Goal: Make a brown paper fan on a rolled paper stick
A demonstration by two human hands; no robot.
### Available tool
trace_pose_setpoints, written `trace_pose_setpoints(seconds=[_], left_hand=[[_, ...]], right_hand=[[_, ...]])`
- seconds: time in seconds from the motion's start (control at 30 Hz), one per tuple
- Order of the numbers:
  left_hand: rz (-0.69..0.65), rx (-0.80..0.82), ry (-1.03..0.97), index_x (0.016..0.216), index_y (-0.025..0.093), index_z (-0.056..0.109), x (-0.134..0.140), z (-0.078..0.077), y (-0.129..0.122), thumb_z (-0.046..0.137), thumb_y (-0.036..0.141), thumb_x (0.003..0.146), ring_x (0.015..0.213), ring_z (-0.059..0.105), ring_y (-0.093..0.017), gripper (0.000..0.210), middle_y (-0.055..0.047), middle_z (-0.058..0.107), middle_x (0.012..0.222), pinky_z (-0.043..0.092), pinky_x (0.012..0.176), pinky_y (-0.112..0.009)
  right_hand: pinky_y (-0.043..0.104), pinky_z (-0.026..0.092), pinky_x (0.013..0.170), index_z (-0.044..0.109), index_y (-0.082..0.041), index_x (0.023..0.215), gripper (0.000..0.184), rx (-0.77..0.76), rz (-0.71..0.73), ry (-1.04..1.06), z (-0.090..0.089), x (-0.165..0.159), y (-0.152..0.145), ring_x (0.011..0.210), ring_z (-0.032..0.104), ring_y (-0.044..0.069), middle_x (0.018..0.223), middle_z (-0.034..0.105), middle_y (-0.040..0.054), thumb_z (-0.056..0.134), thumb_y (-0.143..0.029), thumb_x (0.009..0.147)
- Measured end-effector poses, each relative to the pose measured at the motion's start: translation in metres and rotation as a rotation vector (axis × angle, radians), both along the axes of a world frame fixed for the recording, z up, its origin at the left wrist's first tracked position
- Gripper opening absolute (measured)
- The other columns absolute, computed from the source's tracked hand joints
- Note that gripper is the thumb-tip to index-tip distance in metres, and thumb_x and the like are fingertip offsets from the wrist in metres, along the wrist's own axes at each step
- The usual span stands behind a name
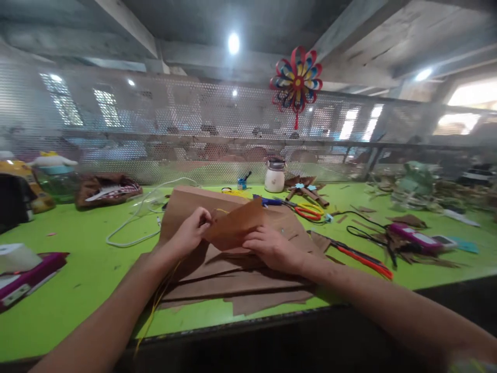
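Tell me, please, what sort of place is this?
Probably a craft workshop: layered brown sheets and scissors lie on a bright green worktable, under grey ceiling beams.

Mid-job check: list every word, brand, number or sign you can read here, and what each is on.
No text can be read anywhere in view.
White jar: a small mark on its front, too blurred to make out.
Brown piece: no lettering visible.
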State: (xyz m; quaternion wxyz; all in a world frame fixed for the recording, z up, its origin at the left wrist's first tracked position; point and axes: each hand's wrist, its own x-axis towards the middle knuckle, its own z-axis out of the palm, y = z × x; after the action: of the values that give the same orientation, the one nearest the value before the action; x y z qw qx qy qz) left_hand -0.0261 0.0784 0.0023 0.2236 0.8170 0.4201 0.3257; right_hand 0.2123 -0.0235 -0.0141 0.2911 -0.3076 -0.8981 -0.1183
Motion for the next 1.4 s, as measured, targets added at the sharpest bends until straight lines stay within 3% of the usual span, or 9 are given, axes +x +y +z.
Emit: trace_pose_setpoints(seconds=[0.2, 0.33, 0.5, 0.63, 0.83, 1.03, 1.2, 1.3, 1.4], left_hand=[[0.009, -0.113, -0.112, 0.112, 0.018, 0.041, 0.002, -0.005, 0.002, 0.047, 0.032, 0.077, 0.079, 0.063, -0.018, 0.038, -0.004, 0.065, 0.083, 0.048, 0.071, -0.031], [0.101, 0.034, -0.038, 0.120, 0.017, 0.043, -0.001, 0.005, -0.003, 0.041, 0.030, 0.082, 0.089, 0.062, -0.020, 0.040, -0.007, 0.067, 0.093, 0.046, 0.080, -0.033], [0.257, 0.328, 0.219, 0.123, 0.020, 0.046, -0.006, 0.019, -0.007, 0.037, 0.030, 0.086, 0.100, 0.058, -0.023, 0.038, -0.010, 0.063, 0.110, 0.041, 0.087, -0.035], [0.284, 0.273, 0.400, 0.117, 0.018, 0.051, -0.007, 0.015, -0.005, 0.041, 0.028, 0.084, 0.096, 0.059, -0.024, 0.036, -0.014, 0.063, 0.110, 0.041, 0.082, -0.033], [0.147, 0.088, 0.311, 0.103, 0.017, 0.059, -0.011, 0.013, 0.002, 0.046, 0.025, 0.079, 0.085, 0.061, -0.022, 0.028, -0.011, 0.068, 0.093, 0.043, 0.076, -0.031], [0.107, 0.074, 0.169, 0.107, 0.014, 0.055, -0.001, 0.065, 0.003, 0.044, 0.023, 0.081, 0.084, 0.061, -0.019, 0.030, -0.007, 0.067, 0.081, 0.044, 0.081, -0.033], [-0.417, -0.227, -0.439, 0.103, 0.015, 0.055, 0.028, 0.106, -0.027, 0.055, 0.026, 0.081, 0.088, 0.063, -0.020, 0.025, -0.003, 0.061, 0.075, 0.044, 0.086, -0.038], [-0.575, -0.281, -0.495, 0.104, 0.016, 0.056, 0.039, 0.102, -0.032, 0.055, 0.024, 0.082, 0.092, 0.062, -0.019, 0.023, -0.004, 0.063, 0.080, 0.041, 0.091, -0.038], [-0.543, -0.340, -0.353, 0.102, 0.014, 0.059, 0.039, 0.080, -0.021, 0.057, 0.023, 0.082, 0.090, 0.061, -0.016, 0.022, -0.007, 0.066, 0.085, 0.040, 0.090, -0.033]], right_hand=[[0.028, 0.046, 0.081, 0.056, -0.015, 0.091, 0.012, -0.262, 0.031, 0.089, -0.008, 0.009, -0.003, 0.092, 0.057, 0.015, 0.093, 0.065, 0.0085, 0.048, -0.009, 0.086], [0.028, 0.046, 0.078, 0.057, -0.015, 0.092, 0.013, -0.342, 0.010, 0.162, -0.003, 0.012, -0.010, 0.087, 0.058, 0.016, 0.092, 0.064, 0.0076, 0.047, -0.010, 0.086], [0.028, 0.045, 0.076, 0.060, -0.016, 0.096, 0.015, -0.303, -0.070, 0.194, 0.001, 0.015, -0.011, 0.084, 0.058, 0.017, 0.091, 0.066, 0.0069, 0.049, -0.015, 0.086], [0.028, 0.044, 0.070, 0.062, -0.014, 0.090, 0.014, -0.248, -0.183, 0.250, 0.001, 0.021, -0.006, 0.076, 0.058, 0.017, 0.084, 0.066, 0.0069, 0.049, -0.018, 0.086], [0.026, 0.046, 0.077, 0.064, -0.016, 0.090, 0.017, -0.421, 0.081, 0.218, 0.000, 0.022, -0.008, 0.083, 0.061, 0.014, 0.089, 0.069, 0.0042, 0.053, -0.010, 0.079], [0.028, 0.047, 0.081, 0.066, -0.016, 0.089, 0.026, -0.583, 0.190, 0.224, 0.003, 0.021, -0.011, 0.088, 0.061, 0.016, 0.094, 0.068, 0.0058, 0.053, -0.004, 0.070], [0.027, 0.048, 0.077, 0.064, -0.016, 0.090, 0.031, -0.612, 0.160, 0.234, 0.003, 0.019, -0.013, 0.083, 0.061, 0.015, 0.090, 0.067, 0.0044, 0.051, -0.002, 0.066], [0.027, 0.047, 0.079, 0.063, -0.016, 0.087, 0.031, -0.587, 0.152, 0.215, 0.003, 0.016, -0.014, 0.086, 0.059, 0.016, 0.093, 0.066, 0.0043, 0.050, -0.001, 0.063], [0.026, 0.047, 0.075, 0.061, -0.016, 0.081, 0.028, -0.588, 0.165, 0.204, 0.003, 0.013, -0.016, 0.085, 0.059, 0.015, 0.098, 0.065, 0.0055, 0.048, -0.001, 0.061]])
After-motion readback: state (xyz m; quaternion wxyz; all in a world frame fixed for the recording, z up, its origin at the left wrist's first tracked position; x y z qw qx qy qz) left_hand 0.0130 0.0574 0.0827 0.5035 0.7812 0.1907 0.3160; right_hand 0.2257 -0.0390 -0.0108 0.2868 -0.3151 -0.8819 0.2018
